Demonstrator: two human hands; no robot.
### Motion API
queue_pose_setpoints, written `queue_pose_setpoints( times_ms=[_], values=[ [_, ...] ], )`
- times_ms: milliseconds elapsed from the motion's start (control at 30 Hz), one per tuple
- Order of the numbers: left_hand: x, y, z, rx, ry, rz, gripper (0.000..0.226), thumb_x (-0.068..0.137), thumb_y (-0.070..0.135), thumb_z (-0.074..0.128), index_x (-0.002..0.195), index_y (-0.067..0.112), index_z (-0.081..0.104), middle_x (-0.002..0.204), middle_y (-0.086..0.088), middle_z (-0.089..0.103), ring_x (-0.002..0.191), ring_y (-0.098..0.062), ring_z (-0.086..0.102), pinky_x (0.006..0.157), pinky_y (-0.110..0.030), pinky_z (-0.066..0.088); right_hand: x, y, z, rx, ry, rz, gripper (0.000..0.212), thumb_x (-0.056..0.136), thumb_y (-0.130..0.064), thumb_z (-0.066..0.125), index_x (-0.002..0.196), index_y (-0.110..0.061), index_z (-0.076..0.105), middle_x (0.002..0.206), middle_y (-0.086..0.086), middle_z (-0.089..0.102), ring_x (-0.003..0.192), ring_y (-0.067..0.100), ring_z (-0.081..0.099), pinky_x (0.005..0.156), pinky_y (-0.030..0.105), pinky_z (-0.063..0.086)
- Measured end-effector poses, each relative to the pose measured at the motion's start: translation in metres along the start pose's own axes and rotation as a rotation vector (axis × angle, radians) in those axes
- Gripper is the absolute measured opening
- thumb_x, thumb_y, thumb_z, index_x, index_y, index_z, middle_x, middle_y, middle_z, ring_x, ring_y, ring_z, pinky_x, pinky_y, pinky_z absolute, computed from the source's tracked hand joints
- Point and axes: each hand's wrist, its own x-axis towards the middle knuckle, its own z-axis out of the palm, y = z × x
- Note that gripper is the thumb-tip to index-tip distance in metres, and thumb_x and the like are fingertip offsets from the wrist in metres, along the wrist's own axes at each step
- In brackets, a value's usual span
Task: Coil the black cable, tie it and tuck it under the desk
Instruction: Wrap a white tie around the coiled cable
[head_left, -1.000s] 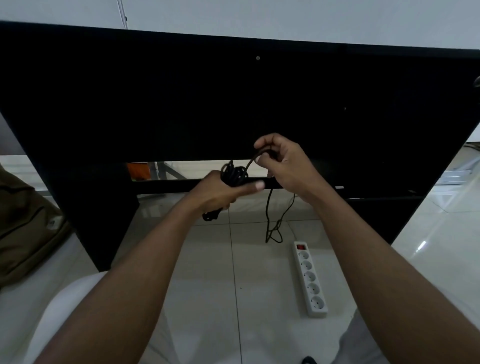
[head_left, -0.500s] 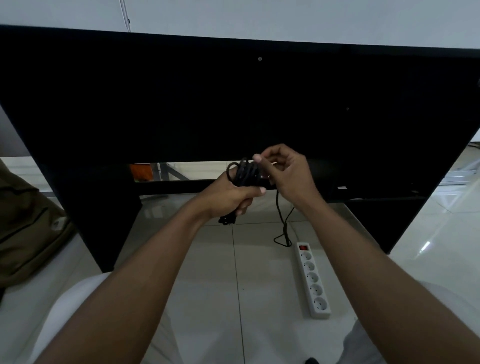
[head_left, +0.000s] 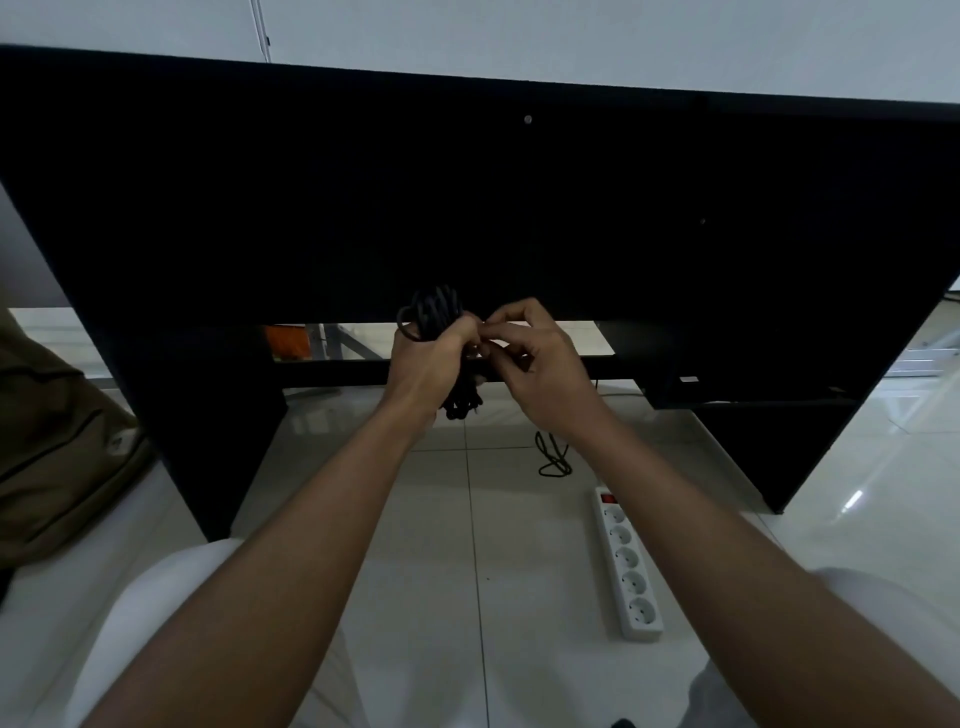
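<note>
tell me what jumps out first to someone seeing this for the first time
Dead centre, the left hand grips a bundle of coiled black cable while the right hand pinches at it, both held up in front of the big black desk that fills the upper half. Below on the pale tiled floor, a white power strip lies at lower right, with a loose loop of cable just beyond it.
</note>
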Motion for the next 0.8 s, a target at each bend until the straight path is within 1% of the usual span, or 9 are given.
queue_pose_setpoints(
  times_ms=[67, 167, 267, 333, 433, 567, 633, 700, 800],
  values=[
    [0.004, -0.001, -0.002, -0.064, 0.047, 0.0, 0.014, 0.082, 0.016, 0.06, 0.083, 0.006, 0.07, 0.09, -0.007, 0.073, 0.085, -0.018, 0.072, 0.079, -0.041, 0.061, -0.003, 0.0, 0.003, 0.095, -0.003, 0.079, 0.025, 0.1, -0.009, 0.061, 0.122, -0.017, 0.07, 0.106, -0.001, 0.063, 0.073, 0.006, 0.068, 0.066, 0.024, 0.056],
    [0.007, 0.002, -0.004, -0.183, -0.078, -0.015, 0.017, 0.079, 0.023, 0.055, 0.07, 0.014, 0.066, 0.109, 0.001, 0.076, 0.106, -0.017, 0.067, 0.088, -0.042, 0.052, -0.012, 0.008, 0.014, 0.211, -0.036, 0.234, 0.021, 0.103, -0.017, 0.056, 0.117, -0.016, 0.071, 0.086, 0.0, 0.071, 0.06, 0.013, 0.064, 0.058, 0.03, 0.054],
    [0.003, 0.0, -0.002, -0.199, -0.114, -0.023, 0.027, 0.084, 0.022, 0.05, 0.065, 0.018, 0.069, 0.105, -0.001, 0.075, 0.085, -0.014, 0.067, 0.067, -0.035, 0.051, -0.024, 0.008, 0.028, 0.273, -0.207, 0.333, 0.019, 0.106, -0.014, 0.049, 0.106, -0.012, 0.068, 0.08, 0.01, 0.073, 0.054, 0.014, 0.059, 0.057, 0.029, 0.052],
    [0.008, -0.001, -0.003, -0.201, -0.044, -0.03, 0.026, 0.09, 0.021, 0.051, 0.082, 0.008, 0.072, 0.099, 0.003, 0.076, 0.084, -0.013, 0.068, 0.067, -0.027, 0.051, -0.03, -0.001, 0.035, 0.27, -0.346, 0.37, 0.02, 0.107, -0.022, 0.047, 0.102, -0.019, 0.066, 0.075, 0.007, 0.072, 0.053, 0.013, 0.059, 0.057, 0.029, 0.052],
    [0.018, 0.001, -0.009, -0.297, 0.093, -0.004, 0.019, 0.1, 0.019, 0.056, 0.099, 0.005, 0.067, 0.092, -0.001, 0.077, 0.089, -0.018, 0.075, 0.083, -0.032, 0.056, -0.027, -0.006, 0.03, 0.067, -0.406, 0.32, 0.03, 0.105, -0.034, 0.05, 0.095, -0.022, 0.075, 0.063, 0.0, 0.068, 0.049, 0.01, 0.056, 0.056, 0.029, 0.05],
    [0.022, 0.005, -0.016, -0.235, 0.315, 0.049, 0.018, 0.099, 0.022, 0.063, 0.086, 0.011, 0.058, 0.058, 0.004, 0.058, 0.052, -0.015, 0.059, 0.072, -0.038, 0.062, -0.013, -0.02, 0.009, -0.168, -0.366, 0.212, 0.041, 0.097, -0.042, 0.061, 0.067, -0.019, 0.075, 0.044, -0.01, 0.055, 0.04, 0.007, 0.046, 0.049, 0.024, 0.039],
    [0.022, 0.006, -0.018, -0.197, 0.377, 0.049, 0.023, 0.099, 0.023, 0.062, 0.081, 0.017, 0.05, 0.058, 0.002, 0.051, 0.047, -0.012, 0.051, 0.065, -0.034, 0.06, -0.006, -0.027, -0.004, -0.158, -0.328, 0.215, 0.042, 0.093, -0.038, 0.066, 0.061, -0.013, 0.069, 0.041, -0.012, 0.051, 0.038, 0.004, 0.042, 0.047, 0.018, 0.034],
    [0.025, 0.006, -0.022, -0.126, 0.423, 0.03, 0.024, 0.098, 0.03, 0.064, 0.084, 0.022, 0.046, 0.063, 0.001, 0.053, 0.048, -0.011, 0.053, 0.059, -0.03, 0.056, 0.002, -0.033, -0.02, -0.165, -0.282, 0.176, 0.041, 0.086, -0.037, 0.067, 0.058, -0.008, 0.064, 0.044, -0.003, 0.049, 0.04, 0.004, 0.038, 0.047, 0.021, 0.034],
    [0.03, 0.003, -0.029, -0.012, 0.436, -0.012, 0.031, 0.09, 0.044, 0.071, 0.087, 0.028, 0.044, 0.081, -0.007, 0.063, 0.069, -0.023, 0.064, 0.065, -0.036, 0.057, 0.01, -0.034, -0.047, -0.187, -0.222, 0.069, 0.035, 0.08, -0.037, 0.063, 0.058, -0.01, 0.064, 0.049, 0.005, 0.056, 0.043, 0.008, 0.044, 0.047, 0.019, 0.036]
  ],
)
